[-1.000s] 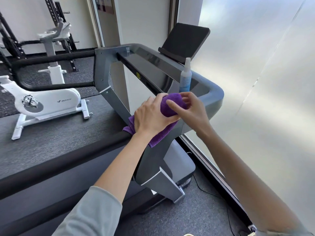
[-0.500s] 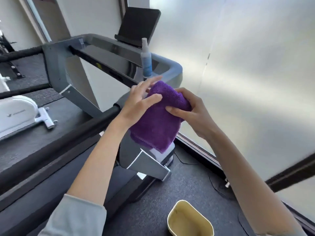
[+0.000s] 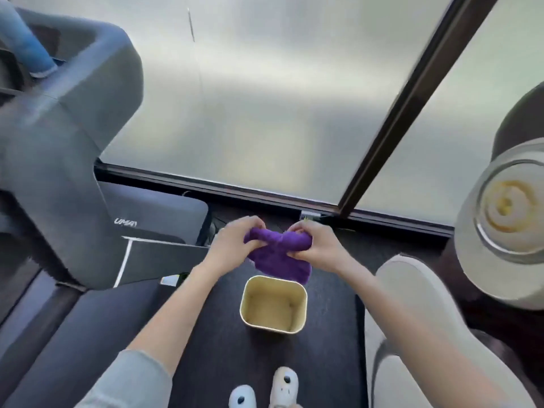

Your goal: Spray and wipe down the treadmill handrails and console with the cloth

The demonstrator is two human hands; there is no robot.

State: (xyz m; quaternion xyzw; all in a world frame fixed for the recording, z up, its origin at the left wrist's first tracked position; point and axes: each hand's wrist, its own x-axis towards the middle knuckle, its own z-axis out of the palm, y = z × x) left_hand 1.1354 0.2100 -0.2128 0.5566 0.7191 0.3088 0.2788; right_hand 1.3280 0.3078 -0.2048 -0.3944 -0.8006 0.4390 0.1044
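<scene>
Nearest the camera, two pale shoes point(image 3: 263, 391) are standing on the dark floor point(image 3: 217, 334), and just ahead of them a cream, square-mouthed bin point(image 3: 273, 304) is sitting open. Above the bin both hands are gripping the purple cloth point(image 3: 278, 254) — the left hand point(image 3: 232, 245) is curling its fingers round one bunched end, the right hand point(image 3: 319, 247) is clenching the other, and the loose middle is hanging down toward the bin's far rim. To the left the grey treadmill frame point(image 3: 59, 178) is rising, with a blue spray bottle point(image 3: 25, 45) standing in its console corner at the top edge. Beyond it all a frosted glass wall point(image 3: 265, 98) is glowing — a dark mullion point(image 3: 412, 98) is crossing it diagonally.
</scene>
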